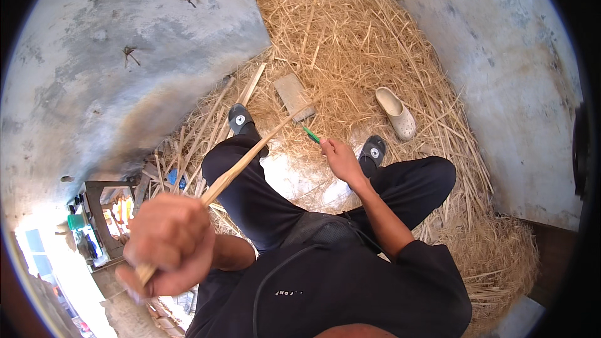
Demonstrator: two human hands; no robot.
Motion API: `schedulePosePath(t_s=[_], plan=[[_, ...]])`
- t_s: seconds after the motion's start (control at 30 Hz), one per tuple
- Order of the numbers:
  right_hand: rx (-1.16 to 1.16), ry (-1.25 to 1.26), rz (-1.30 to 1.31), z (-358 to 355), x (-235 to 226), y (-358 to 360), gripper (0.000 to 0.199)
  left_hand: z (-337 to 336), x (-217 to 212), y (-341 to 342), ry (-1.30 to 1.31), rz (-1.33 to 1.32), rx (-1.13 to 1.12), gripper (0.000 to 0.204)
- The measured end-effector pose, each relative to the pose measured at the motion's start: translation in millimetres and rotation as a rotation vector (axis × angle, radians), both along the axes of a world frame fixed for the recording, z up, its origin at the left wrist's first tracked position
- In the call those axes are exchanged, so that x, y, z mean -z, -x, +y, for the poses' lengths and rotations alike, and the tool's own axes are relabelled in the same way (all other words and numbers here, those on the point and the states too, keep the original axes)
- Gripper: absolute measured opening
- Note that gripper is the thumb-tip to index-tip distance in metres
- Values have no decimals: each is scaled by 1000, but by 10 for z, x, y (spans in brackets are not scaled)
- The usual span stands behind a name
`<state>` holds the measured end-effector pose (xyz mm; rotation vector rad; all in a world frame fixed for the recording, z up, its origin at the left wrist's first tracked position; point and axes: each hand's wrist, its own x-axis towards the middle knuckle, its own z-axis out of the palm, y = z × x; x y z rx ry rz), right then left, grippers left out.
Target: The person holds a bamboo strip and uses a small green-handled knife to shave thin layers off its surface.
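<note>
My left hand (168, 244) is raised close to the camera at lower left, fist shut on a long thin bamboo strip (250, 158). The strip runs up and to the right, over my left knee, toward the straw. My right hand (341, 159) reaches forward between my knees and grips a small tool with a green handle (311, 134), held near the far end of the strip. I sit with both legs in dark trousers spread out. My feet wear black slippers, one at left (240, 118) and one at right (374, 149).
Dry straw (350, 44) covers the ground between two grey concrete walls (113, 56). A flat wooden block (292, 94), loose bamboo slats (251, 87) and a lone white clog (397, 111) lie on it. A cluttered wooden rack (103, 219) stands at lower left.
</note>
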<state>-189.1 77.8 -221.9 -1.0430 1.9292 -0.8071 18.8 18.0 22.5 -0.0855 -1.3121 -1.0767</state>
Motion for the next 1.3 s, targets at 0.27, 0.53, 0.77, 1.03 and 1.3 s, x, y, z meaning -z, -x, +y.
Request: schedulePosePath(t_s=[0.27,0.53,0.77,1.03,1.3], plan=[[128,166,-100,29,-457,149,39,-73,-101,23,-96,-76,-85,54],[-90,541,-38,-18,-410,-490,29,56,-17,260,28,-97,29,64],[-138,220,183,-163,-30,-389,35,15,-39,60,27,-130,74,59],[29,180,177,113,126,-317,46,22,-25,85,103,-166,66,53],[-16,100,209,201,-477,-365,42,-1,-74,-2,-30,-184,61,44]])
